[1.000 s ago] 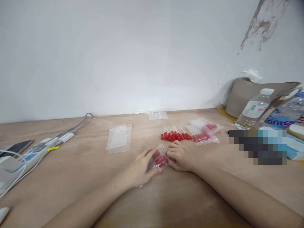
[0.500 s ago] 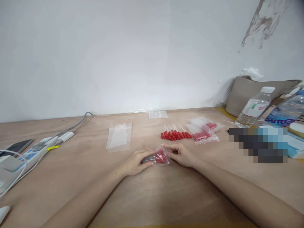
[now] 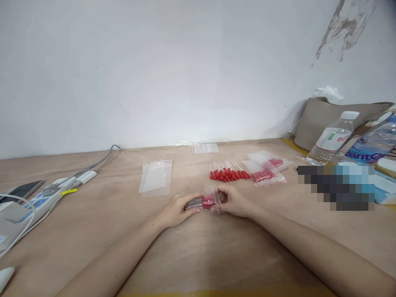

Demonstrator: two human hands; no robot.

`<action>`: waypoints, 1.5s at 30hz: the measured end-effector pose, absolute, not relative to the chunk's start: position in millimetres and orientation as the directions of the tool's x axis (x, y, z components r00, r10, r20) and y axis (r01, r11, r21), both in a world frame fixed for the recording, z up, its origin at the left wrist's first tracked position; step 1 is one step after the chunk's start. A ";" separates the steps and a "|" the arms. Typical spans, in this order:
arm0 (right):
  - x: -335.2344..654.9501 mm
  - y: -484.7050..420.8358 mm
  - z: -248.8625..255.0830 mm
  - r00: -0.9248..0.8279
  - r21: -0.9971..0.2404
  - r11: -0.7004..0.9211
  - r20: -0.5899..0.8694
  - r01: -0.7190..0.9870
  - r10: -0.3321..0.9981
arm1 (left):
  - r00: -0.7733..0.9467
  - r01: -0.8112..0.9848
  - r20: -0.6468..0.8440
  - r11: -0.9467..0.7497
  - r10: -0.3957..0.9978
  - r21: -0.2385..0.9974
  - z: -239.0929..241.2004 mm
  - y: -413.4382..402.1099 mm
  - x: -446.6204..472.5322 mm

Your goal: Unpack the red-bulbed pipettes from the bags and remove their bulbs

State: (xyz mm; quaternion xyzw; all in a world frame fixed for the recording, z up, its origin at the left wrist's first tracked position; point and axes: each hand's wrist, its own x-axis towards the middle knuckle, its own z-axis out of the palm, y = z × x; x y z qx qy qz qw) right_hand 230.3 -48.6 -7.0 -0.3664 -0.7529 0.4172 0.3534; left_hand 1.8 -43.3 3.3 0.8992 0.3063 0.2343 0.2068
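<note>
Between my hands is a clear zip bag (image 3: 208, 201) holding red-tipped sticks, their red ends toward the right and their stems to the left. My left hand (image 3: 177, 211) is closed around the stem end of the bag. At the bag's zip end, my right hand (image 3: 233, 202) grips with thumb and fingers, partly hidden behind the plastic. Beyond my hands lies a loose pile of red-tipped white sticks (image 3: 229, 174). Filled zip bags (image 3: 267, 171) overlap to the right of that pile. Flat zip bags (image 3: 156, 179) lie stacked on the left.
Another flat bag (image 3: 206, 148) lies near the wall. On the left are a power strip (image 3: 43, 200) with cables and a dark phone (image 3: 20, 192). A water bottle (image 3: 332, 140), a second bottle (image 3: 371, 142) and a grey-brown bag (image 3: 312, 121) stand at the right, near a blurred-out patch.
My right hand has closed in on the bag's zip end, and the red tips inside look more tightly gathered. My left hand keeps its hold, nearly unmoved.
</note>
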 end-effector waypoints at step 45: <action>342.6 -14.0 62.2 0.085 -0.771 0.450 0.539 0.451 0.838 | 0.663 0.529 0.202 -0.642 0.721 0.555 0.7 -32.3 -11.1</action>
